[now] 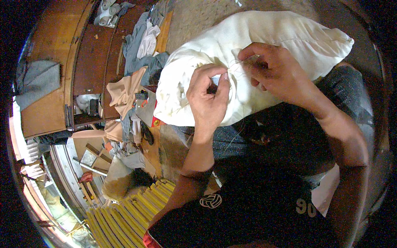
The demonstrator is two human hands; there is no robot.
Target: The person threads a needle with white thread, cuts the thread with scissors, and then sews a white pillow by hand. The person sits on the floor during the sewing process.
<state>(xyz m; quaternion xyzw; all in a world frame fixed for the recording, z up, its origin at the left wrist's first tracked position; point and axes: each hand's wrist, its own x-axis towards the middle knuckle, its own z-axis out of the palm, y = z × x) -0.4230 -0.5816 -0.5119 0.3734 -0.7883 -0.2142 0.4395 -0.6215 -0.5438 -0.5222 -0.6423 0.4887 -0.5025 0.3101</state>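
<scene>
A large cream-white stuffed cloth cushion (281,33) lies across my lap, its fabric bunched and folded at the left end. My left hand (206,95) is closed in a pinch on a gathered fold near the cushion's middle, thumb and forefinger meeting at the tips. Just right of it, my right hand (277,68) is raised over the cloth with its fingers curled together in a pinch. A fine thread (236,69) shows between the two hands and seems to lead to the right fingertips. Whether a needle is there is too small to tell.
A yellow slatted seat (132,215) is at lower left. Beyond the cushion's left end, grey-blue garments (140,58) and peach cloth (126,93) are heaped beside a wooden cabinet (93,58). A grey cloth (39,80) hangs on the cabinet's far-left panel.
</scene>
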